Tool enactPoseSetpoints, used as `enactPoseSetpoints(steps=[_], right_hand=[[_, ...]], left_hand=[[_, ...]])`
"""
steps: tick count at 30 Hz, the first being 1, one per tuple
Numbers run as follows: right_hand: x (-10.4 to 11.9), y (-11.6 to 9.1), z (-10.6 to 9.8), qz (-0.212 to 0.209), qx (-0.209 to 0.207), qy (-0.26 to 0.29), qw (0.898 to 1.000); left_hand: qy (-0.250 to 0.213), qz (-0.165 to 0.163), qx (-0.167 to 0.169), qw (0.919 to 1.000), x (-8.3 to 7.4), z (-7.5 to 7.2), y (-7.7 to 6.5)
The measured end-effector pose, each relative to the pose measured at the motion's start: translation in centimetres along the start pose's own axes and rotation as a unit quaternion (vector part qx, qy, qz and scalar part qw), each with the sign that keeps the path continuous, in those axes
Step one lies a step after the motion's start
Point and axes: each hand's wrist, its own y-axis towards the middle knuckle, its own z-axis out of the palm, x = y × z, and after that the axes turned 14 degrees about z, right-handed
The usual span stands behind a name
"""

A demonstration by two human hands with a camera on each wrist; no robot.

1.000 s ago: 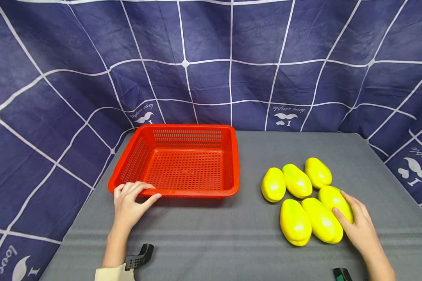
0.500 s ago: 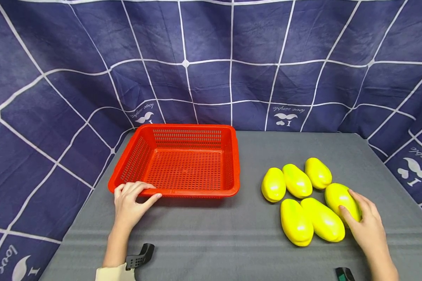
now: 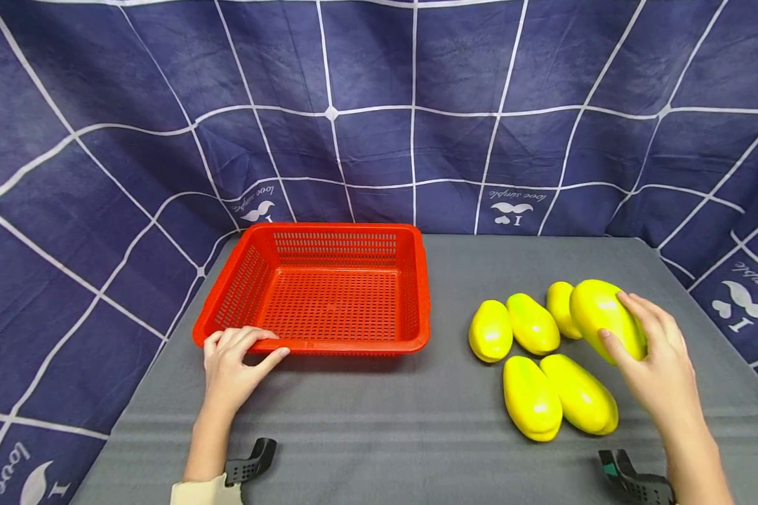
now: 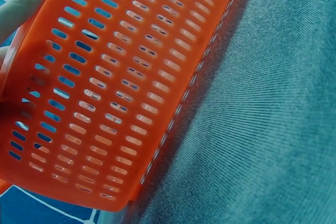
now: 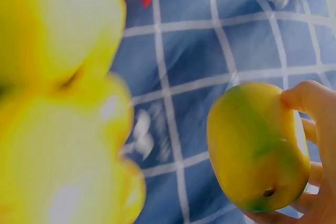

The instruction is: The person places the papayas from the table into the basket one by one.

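My right hand [image 3: 663,368] holds a yellow mango [image 3: 600,315] up off the table, thumb on the near side and fingers round the far side. In the right wrist view, green patches and a dark stem spot show on this mango [image 5: 257,145]. My left hand [image 3: 232,368] grips the near rim of a red plastic basket [image 3: 354,346] at its left corner. The left wrist view shows the basket's slotted wall [image 4: 115,87] with a fingertip at the rim. Nothing lies in the basket.
Several more mangoes lie on the grey table [image 3: 385,421] at the right, among them a front mango [image 3: 532,400] and a left mango [image 3: 490,331]. The held mango partly covers a back mango [image 3: 561,308]. A blue checked cloth [image 3: 379,147] hangs behind and at both sides.
My right hand has drawn the mango away from its neighbour, then raised it off the table and away from me. My left hand and the basket have stayed put.
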Motion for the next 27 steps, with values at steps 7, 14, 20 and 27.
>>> enactPoseSetpoints(steps=[7,14,20,27], right_hand=[[6.6,0.3,0.9,-0.083,0.012,0.055,0.995],[12.7,-0.8,2.9,-0.154,0.032,0.123,0.980],[15.9,-2.0,6.7,-0.175,0.082,0.136,0.972],[18.1,-2.9,11.8,-0.161,0.175,0.046,0.970]], left_hand=[[-0.001,-0.003,-0.001,1.0000,-0.2,-0.1,0.0],[0.001,-0.001,0.001,1.0000,0.0,0.0,0.1],[-0.004,-0.007,0.010,0.9999,-0.1,-0.2,0.1],[-0.002,-0.021,0.022,0.9995,-0.4,-0.4,0.2]])
